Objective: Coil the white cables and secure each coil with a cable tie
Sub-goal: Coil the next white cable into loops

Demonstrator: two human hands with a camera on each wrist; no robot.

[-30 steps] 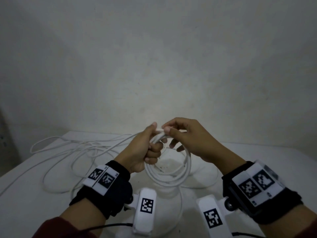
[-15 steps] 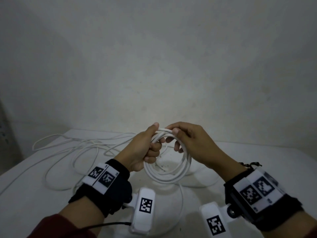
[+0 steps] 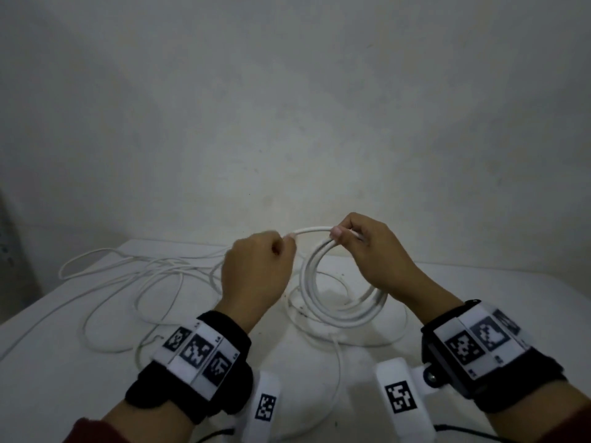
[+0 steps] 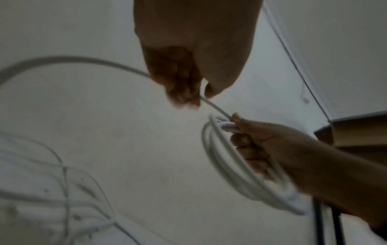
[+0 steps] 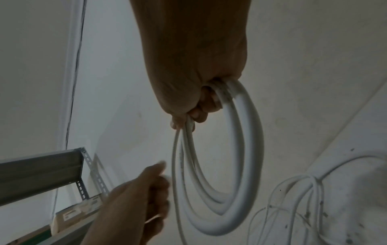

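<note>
**Two hands working one white cable above the table**

Two hands are sharing a single white cable. The right hand [image 3: 367, 254] is gripping the top of the coil [image 3: 339, 289], with thumb and fingers curled round several stacked loops; the right wrist view is showing those loops [image 5: 228, 165] hanging below the closed fingers as a round ring. The coil is hanging upright in the air above the table [image 3: 479, 289], its lower arc close to the tabletop; whether it is touching cannot be told.

The left hand [image 3: 259, 270] is sitting just left of the coil, fingers clenched round the loose run of cable [image 3: 311, 230]. That short stretch is bridging the gap between the two hands, running from the left fingertips to the right thumb. In the left wrist view the cable [image 4: 215, 107] is passing out of the curled left fingers [image 4: 180, 82] towards the coil [image 4: 230, 165], while behind the fist it is arcing away to the left.

Left of the coil, the uncoiled remainder [image 3: 134, 282] is lying on the table in wide, loose, overlapping loops. More slack [image 3: 335, 372] is trailing down from beneath the coil towards the near table edge.

Both wrists are wearing black bands [image 3: 192, 362] with black-and-white markers.
</note>
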